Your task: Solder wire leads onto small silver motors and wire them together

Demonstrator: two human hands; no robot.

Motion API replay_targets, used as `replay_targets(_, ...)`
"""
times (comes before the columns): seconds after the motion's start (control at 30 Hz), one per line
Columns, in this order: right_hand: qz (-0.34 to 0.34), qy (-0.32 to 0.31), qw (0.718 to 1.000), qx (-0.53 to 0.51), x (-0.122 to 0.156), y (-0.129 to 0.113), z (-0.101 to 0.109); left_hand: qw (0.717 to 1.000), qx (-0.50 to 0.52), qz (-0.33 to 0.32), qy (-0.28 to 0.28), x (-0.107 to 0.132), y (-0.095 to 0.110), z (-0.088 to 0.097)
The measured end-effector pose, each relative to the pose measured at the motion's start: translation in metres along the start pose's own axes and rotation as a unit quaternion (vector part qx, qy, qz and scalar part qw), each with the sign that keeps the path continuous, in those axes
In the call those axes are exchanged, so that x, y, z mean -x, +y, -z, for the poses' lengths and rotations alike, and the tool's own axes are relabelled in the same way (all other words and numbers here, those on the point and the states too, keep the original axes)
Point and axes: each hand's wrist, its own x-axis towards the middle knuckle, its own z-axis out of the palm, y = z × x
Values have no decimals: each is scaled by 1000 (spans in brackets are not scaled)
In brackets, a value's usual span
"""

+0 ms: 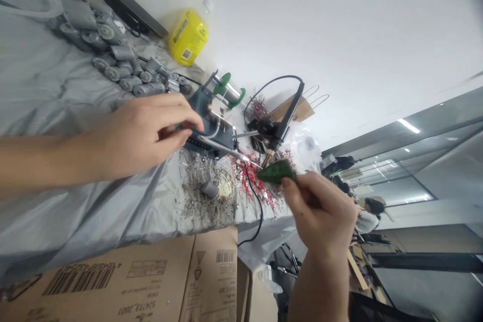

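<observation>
My left hand (151, 133) is at the near end of a dark soldering stand (202, 143), its bent fingers and thumb closed at the stand's edge. On the right, my right hand (324, 206) pinches a dark green, crumpled pad (277, 172), whose material I cannot make out. The pad meets or nearly meets the tip of a black soldering iron (289, 115), held tilted by the stand. A spool of solder wire (232, 91) with green flanges sits on the stand, and a thin metal tube (234, 151) points toward the iron's tip.
Many grey small motors (109, 55) are heaped at the upper left, near a yellow bottle (190, 35). Red wire leads (249, 173) lie under the iron. One motor (210, 189) sits among small scraps. A cardboard box (151, 276) stands below the table edge. A person (368, 216) is farther off.
</observation>
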Motion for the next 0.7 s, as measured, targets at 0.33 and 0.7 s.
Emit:
replay_targets(0.33,-35,-14,998,-49,-2,2,-1,1000,-22,21,3,-1,2,-1)
replay_targets(0.7,-47,-5,999,-25,-6,3,-3,999,-19,22,-16,-1,3,2)
